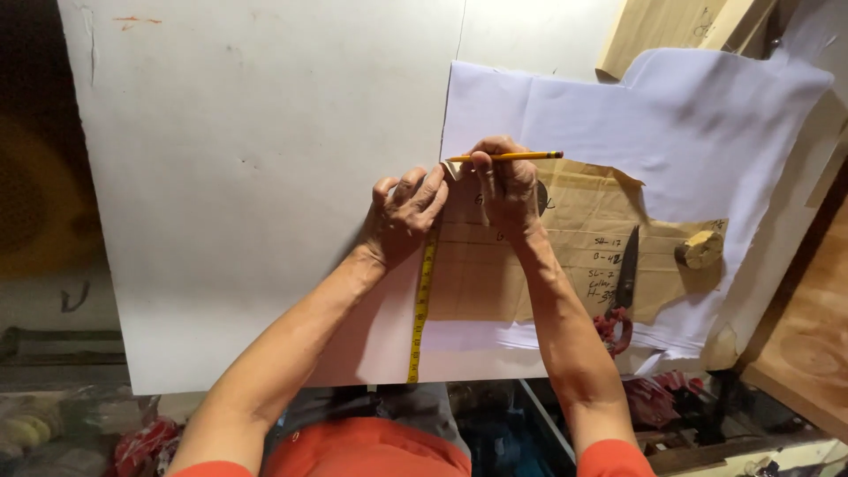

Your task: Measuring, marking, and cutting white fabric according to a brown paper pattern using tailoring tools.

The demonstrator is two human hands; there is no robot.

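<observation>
Marking step, judging by the pose: left hand [405, 212], fingers curled down, pins the top end of the yellow tape measure [422, 305] where it meets the brown paper pattern [495, 283] on the white table [247, 177]. Right hand [508, 190] pinches a yellow pencil [508, 156] at the pattern's upper left corner, over the white fabric [689, 124]. Next move likely needs the tape held taut. Further right, scissors [624, 291] and a small block weight [700, 249] lie on the pattern, clear of both hands.
</observation>
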